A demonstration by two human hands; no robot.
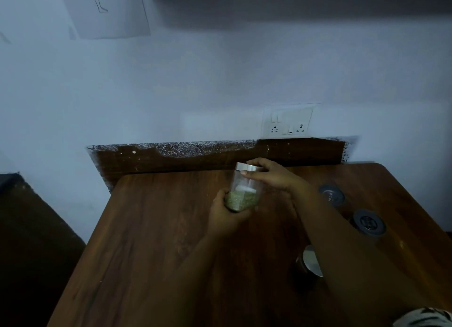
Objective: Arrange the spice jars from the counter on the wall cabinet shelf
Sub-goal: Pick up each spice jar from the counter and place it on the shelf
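Observation:
A clear glass jar (pixel 242 192) with a silver lid and green spice in its lower half is held tilted above the wooden counter (pixel 156 241). My left hand (pixel 226 216) cups its base from below. My right hand (pixel 271 177) grips its top, fingers around the lid. Two jars with grey lids, one (pixel 332 195) farther back and one (pixel 368 222) closer, stand on the counter's right side. A third jar (pixel 309 262) with a silver lid stands closer to me, partly hidden by my right forearm. The dark underside of the wall cabinet (pixel 293 6) runs along the top.
A white switch and socket plate (pixel 287 121) is on the wall above a dark backsplash strip (pixel 220 155). A dark object (pixel 31 241) fills the lower left beside the counter. A sheet of paper (pixel 107 11) hangs on the wall at upper left.

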